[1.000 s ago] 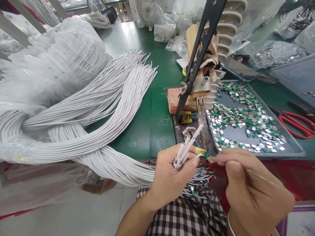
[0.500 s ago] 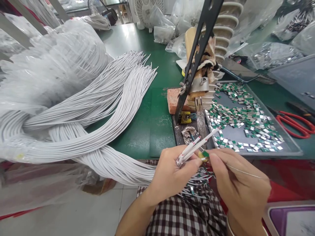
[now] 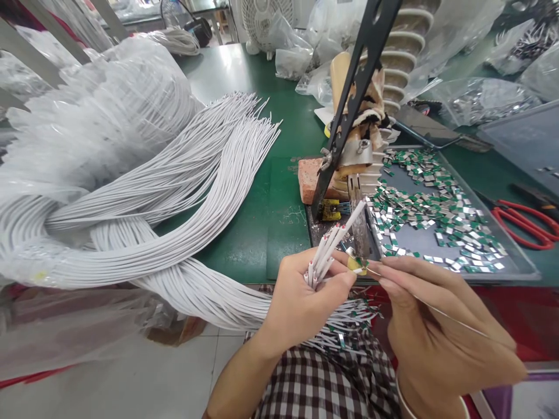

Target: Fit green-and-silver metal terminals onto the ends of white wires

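My left hand (image 3: pixel 301 302) is closed around a small bunch of white cables (image 3: pixel 324 250), their cut ends with reddish tips pointing up. A yellow cover (image 3: pixel 353 265) shows at one of its fingers. Beside that finger sits a small green circuit board (image 3: pixel 362 262), right under the tip of the soldering iron (image 3: pixel 360 227). My right hand (image 3: pixel 445 331) pinches a thin solder wire (image 3: pixel 374 272), which reaches to the board and trails back across the hand. Whether the iron touches the board is hard to tell. More cables with green boards on their ends (image 3: pixel 349 323) hang over the lap.
A clear tray (image 3: pixel 535 272) of many small green boards lies at the right, with red-handled pliers (image 3: pixel 522 224) beyond it. Large bundles of white cable (image 3: pixel 209 221) cover the left. A brick (image 3: pixel 308 180), a black bracket (image 3: pixel 349 110) and a ribbed hose (image 3: pixel 404 52) surround the iron.
My right hand has let go of the green board and shifted right, now pinching the solder wire at the board. The cables in my left hand have tilted more upright.
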Demonstrator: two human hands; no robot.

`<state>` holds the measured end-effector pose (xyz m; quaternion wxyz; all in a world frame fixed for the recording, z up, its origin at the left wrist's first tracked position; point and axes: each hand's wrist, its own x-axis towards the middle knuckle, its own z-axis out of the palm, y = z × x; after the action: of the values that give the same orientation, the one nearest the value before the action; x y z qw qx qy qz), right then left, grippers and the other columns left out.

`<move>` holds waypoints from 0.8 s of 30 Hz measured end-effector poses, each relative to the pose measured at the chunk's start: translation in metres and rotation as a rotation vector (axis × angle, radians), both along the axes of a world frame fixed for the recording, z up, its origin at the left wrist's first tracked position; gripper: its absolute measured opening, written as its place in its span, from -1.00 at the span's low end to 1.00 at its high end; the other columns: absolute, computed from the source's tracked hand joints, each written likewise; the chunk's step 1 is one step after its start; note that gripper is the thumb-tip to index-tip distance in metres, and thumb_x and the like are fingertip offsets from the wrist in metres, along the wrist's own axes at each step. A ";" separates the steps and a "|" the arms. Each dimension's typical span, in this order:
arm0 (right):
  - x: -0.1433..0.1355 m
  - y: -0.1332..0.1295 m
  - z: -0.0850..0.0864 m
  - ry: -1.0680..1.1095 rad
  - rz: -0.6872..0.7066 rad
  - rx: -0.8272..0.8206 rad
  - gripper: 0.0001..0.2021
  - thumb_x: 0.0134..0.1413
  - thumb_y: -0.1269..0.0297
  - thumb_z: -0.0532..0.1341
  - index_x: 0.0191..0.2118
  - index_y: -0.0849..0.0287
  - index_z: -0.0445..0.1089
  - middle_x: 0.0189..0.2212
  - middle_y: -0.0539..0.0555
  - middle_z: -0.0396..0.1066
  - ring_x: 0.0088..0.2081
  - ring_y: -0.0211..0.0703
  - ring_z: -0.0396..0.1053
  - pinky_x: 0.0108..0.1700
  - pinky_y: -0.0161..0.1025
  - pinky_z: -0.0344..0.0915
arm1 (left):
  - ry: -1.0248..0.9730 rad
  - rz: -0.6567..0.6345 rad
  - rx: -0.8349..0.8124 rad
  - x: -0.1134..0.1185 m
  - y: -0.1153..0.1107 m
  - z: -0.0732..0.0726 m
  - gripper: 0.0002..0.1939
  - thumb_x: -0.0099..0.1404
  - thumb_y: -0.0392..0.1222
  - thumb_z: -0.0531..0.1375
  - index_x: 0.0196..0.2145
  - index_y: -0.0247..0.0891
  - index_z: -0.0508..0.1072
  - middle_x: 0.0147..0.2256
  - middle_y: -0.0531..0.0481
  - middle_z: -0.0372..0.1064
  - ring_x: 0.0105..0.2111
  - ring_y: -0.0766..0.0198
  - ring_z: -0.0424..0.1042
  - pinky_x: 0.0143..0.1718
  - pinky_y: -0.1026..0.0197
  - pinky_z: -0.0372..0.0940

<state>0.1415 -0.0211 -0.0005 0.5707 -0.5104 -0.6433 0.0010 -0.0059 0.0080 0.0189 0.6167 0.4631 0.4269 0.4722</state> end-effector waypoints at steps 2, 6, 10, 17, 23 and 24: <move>0.000 0.001 0.000 -0.019 0.007 0.011 -0.60 0.07 0.63 0.36 -0.07 -0.02 0.57 -0.21 -0.07 0.62 -0.20 -0.14 0.58 -0.11 -0.12 0.52 | -0.031 -0.007 -0.001 -0.001 0.001 -0.002 -0.82 0.22 -0.34 0.26 -0.54 -0.28 0.44 -0.37 0.00 0.47 -0.42 0.32 0.35 -0.39 0.28 0.26; 0.002 -0.002 0.000 0.007 0.044 -0.002 -0.66 0.09 0.62 0.34 -0.10 0.03 0.58 -0.20 -0.04 0.62 -0.21 -0.14 0.58 -0.15 -0.14 0.52 | -0.065 -0.048 -0.007 -0.003 0.000 -0.004 -0.81 0.22 -0.34 0.27 -0.54 -0.29 0.44 -0.36 -0.01 0.48 -0.38 0.30 0.38 -0.35 0.27 0.29; 0.005 -0.007 -0.001 0.068 0.044 -0.097 -0.71 0.15 0.56 0.31 -0.12 0.01 0.58 -0.28 -0.04 0.61 -0.29 -0.14 0.58 -0.22 -0.14 0.53 | 0.006 -0.058 0.003 -0.004 -0.003 -0.006 -0.81 0.20 -0.36 0.26 -0.55 -0.28 0.43 -0.35 -0.01 0.49 -0.41 0.30 0.38 -0.39 0.28 0.27; 0.003 -0.007 0.000 0.096 0.063 -0.236 -0.79 0.21 0.48 0.29 -0.14 0.01 0.53 -0.29 -0.06 0.60 -0.29 -0.24 0.55 -0.17 -0.27 0.50 | 0.177 -0.120 0.127 -0.005 -0.011 -0.012 -0.85 0.28 -0.35 0.25 -0.46 -0.27 0.51 -0.38 -0.01 0.53 -0.37 0.27 0.45 -0.28 0.26 0.32; 0.016 -0.022 0.010 0.202 0.068 -0.326 -0.82 0.22 0.45 0.26 -0.21 -0.01 0.52 -0.36 -0.07 0.54 -0.35 -0.21 0.50 -0.23 -0.24 0.46 | 0.019 -0.034 0.009 -0.020 -0.026 -0.026 -0.73 0.46 -0.11 0.20 -0.32 -0.27 0.62 -0.35 -0.12 0.63 -0.16 0.12 0.55 -0.10 0.20 0.43; 0.018 -0.025 0.012 0.179 0.066 -0.331 -0.80 0.26 0.46 0.20 -0.20 -0.01 0.52 -0.36 -0.05 0.52 -0.35 -0.21 0.49 -0.24 -0.22 0.45 | 0.010 -0.031 -0.009 -0.021 -0.029 -0.028 -0.71 0.46 -0.08 0.20 -0.32 -0.28 0.62 -0.32 -0.14 0.63 -0.17 0.12 0.55 -0.14 0.21 0.44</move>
<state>0.1592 -0.0461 0.0119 0.5333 -0.5739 -0.5975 0.1708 -0.0266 -0.0206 -0.0089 0.6240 0.4693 0.4249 0.4581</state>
